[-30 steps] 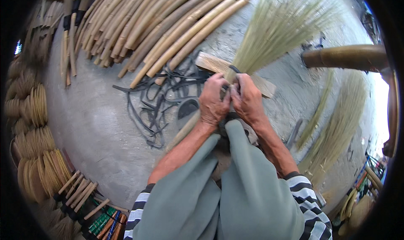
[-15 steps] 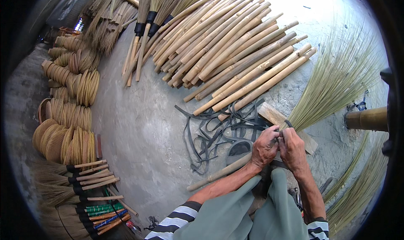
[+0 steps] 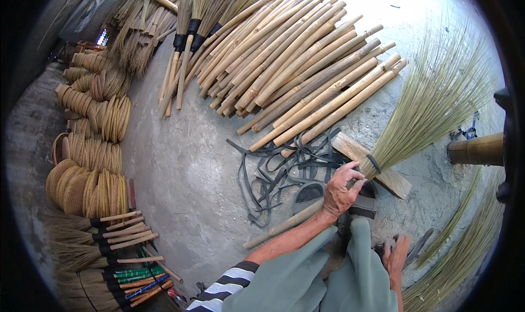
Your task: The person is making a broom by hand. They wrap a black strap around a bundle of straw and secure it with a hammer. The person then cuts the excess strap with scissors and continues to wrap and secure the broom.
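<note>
A fan-shaped bundle of green broom grass [image 3: 426, 104] points up and to the right, with a black rubber band [image 3: 373, 163] around its narrow end. My left hand [image 3: 342, 189] grips that end just below the band, thumb and fingers closed round it. Under the bundle lies a flat wooden block [image 3: 391, 181]. Away from the grass, my right hand [image 3: 396, 254] is low beside my right knee, its fingers stretched out and slightly blurred. Near it on the floor is a dark curved strip or blade [image 3: 420, 245], its kind unclear. A sandal [image 3: 362, 205] shows below my left hand.
Bamboo sticks [image 3: 306, 66] are piled ahead, with black rubber strips [image 3: 268, 175] tangled nearer. One stick [image 3: 287, 223] lies by my left forearm. Loose grass [image 3: 465, 252] and a bamboo post [image 3: 476, 152] are at right. Stacked baskets [image 3: 90, 183] and finished brooms [image 3: 117, 230] line the left.
My right hand has let go at the band and moved down toward my knee. My left hand keeps its hold on the bundle, and the band is now uncovered.
</note>
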`<act>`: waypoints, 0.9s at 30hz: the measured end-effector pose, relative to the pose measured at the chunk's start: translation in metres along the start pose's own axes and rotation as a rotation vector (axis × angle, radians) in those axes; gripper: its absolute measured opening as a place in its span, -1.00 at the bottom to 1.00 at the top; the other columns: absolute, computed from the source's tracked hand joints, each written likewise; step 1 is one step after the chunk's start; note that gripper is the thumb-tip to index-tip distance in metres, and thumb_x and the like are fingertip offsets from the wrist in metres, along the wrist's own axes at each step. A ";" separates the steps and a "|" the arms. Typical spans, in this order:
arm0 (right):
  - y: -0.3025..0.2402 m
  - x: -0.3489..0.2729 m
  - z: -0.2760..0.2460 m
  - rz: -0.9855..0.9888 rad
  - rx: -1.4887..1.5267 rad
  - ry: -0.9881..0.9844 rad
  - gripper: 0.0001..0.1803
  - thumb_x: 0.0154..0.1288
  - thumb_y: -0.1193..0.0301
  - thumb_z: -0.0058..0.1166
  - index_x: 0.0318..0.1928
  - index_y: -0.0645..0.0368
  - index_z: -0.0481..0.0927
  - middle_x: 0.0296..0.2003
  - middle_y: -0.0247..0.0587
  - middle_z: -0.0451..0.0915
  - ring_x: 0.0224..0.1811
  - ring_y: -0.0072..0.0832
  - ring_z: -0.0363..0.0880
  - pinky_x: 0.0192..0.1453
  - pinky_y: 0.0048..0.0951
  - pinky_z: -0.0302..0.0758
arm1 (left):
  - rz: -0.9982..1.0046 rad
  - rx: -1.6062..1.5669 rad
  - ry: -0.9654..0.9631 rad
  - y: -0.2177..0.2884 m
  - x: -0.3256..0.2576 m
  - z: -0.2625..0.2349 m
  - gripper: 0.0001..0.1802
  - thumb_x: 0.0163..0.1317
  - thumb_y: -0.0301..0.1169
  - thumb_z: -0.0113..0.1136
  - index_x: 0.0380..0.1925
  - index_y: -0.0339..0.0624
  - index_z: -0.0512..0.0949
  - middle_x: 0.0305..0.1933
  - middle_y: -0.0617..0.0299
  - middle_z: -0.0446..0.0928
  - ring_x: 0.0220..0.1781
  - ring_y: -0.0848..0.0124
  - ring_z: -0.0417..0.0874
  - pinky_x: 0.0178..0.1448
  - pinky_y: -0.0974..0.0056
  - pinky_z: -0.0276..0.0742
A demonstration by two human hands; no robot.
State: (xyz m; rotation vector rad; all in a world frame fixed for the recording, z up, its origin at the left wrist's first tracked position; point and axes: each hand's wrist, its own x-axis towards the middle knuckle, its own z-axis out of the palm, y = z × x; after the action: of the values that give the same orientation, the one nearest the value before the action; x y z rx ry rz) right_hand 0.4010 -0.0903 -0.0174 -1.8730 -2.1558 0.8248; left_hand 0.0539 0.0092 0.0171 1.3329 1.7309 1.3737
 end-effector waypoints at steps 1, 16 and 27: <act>0.015 -0.022 0.009 -0.002 -0.039 -0.008 -0.51 0.33 0.46 0.44 0.16 0.31 0.50 0.06 0.23 0.51 0.18 0.28 0.48 0.29 0.17 0.43 | 0.004 0.025 0.004 0.001 0.000 0.000 -0.80 0.34 -0.46 0.55 -0.09 -0.21 0.75 0.33 -0.13 0.73 0.36 -0.03 0.76 0.44 0.05 0.64; 0.012 -0.060 -0.017 0.315 0.076 -0.210 -0.53 0.32 0.30 0.36 0.06 0.26 0.42 -0.20 0.26 0.64 -0.14 0.24 0.68 -0.02 0.19 0.58 | 0.030 -0.017 0.015 -0.008 0.003 0.002 -0.81 0.30 -0.47 0.53 -0.13 -0.21 0.73 0.25 -0.10 0.76 0.32 -0.05 0.78 0.43 0.03 0.65; -0.097 0.027 -0.073 0.056 0.335 -0.226 -0.44 0.44 0.28 0.42 0.30 0.24 0.52 -0.14 0.19 0.73 -0.18 0.01 0.75 0.00 -0.08 0.67 | 0.000 -0.056 0.009 -0.014 0.004 0.001 -0.82 0.27 -0.43 0.55 -0.17 -0.19 0.76 0.24 -0.09 0.77 0.33 -0.04 0.77 0.42 0.02 0.65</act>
State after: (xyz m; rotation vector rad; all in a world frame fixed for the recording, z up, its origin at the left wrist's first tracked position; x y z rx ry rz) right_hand 0.3462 -0.0486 0.0866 -1.7452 -1.9349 1.3718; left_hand 0.0482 0.0136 0.0047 1.2986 1.6863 1.4200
